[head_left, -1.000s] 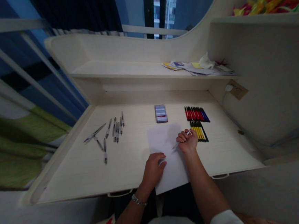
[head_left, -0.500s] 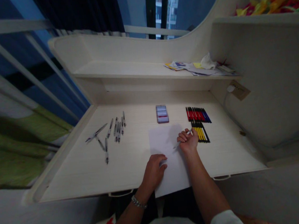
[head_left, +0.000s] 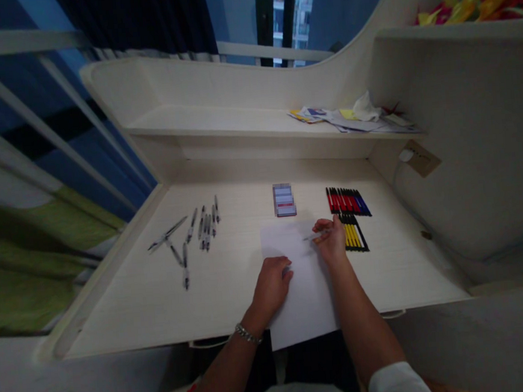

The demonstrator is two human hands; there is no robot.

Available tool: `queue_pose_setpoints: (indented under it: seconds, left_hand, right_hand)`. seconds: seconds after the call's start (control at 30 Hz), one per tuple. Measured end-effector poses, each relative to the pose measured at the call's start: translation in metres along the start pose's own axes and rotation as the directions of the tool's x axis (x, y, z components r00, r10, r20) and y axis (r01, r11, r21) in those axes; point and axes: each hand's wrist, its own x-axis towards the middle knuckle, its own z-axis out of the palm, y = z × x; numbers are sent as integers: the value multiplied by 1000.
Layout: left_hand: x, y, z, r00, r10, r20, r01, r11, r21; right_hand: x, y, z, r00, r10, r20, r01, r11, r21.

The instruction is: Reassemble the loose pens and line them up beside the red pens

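A white sheet of paper point(head_left: 303, 295) lies on the pale desk point(head_left: 232, 283) and overhangs its front edge. My left hand point(head_left: 272, 284) presses on the sheet's left side, fingers curled down. My right hand point(head_left: 331, 239) sits on the sheet's upper right corner and pinches a slim pen point(head_left: 313, 236) that points left. Just right of that hand lies a row of yellow and black pens point(head_left: 354, 234), and behind them a row of red and blue pens point(head_left: 347, 200).
Several clear pens point(head_left: 191, 233) lie scattered at the desk's left. A small blurred box point(head_left: 284, 199) sits behind the sheet. Loose papers point(head_left: 355, 118) rest on the shelf above. A side wall with a socket point(head_left: 422, 157) closes the right.
My right hand has turned and shifted slightly up, so the pen now points left instead of sticking up to the right. My left hand slid a little further onto the sheet.
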Motion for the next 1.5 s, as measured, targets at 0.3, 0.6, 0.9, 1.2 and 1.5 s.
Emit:
queue_pose_setpoints:
  seconds: [0.3, 0.6, 0.9, 1.2, 1.5]
  left_hand:
    - [8, -10, 13, 1000, 4, -19, -2, 996, 84]
    - [7, -9, 11, 1000, -12, -13, 12, 997, 70]
    - [7, -10, 12, 999, -27, -22, 27, 1000, 5]
    - [6, -9, 11, 1000, -22, -18, 22, 1000, 12]
    - [7, -9, 11, 999, -36, -5, 36, 999, 12]
  right_hand:
    - [7, 23, 8, 988, 73, 138, -13, 920, -392]
    - [13, 56, 8, 959, -212, 189, 283, 679, -677]
    - [-2, 55, 13, 899, -270, 345, 436, 482, -760]
    - [-3, 55, 14, 877, -357, 322, 449, 370, -813]
    - [-2, 52, 16, 908, -347, 237, 391, 492, -778]
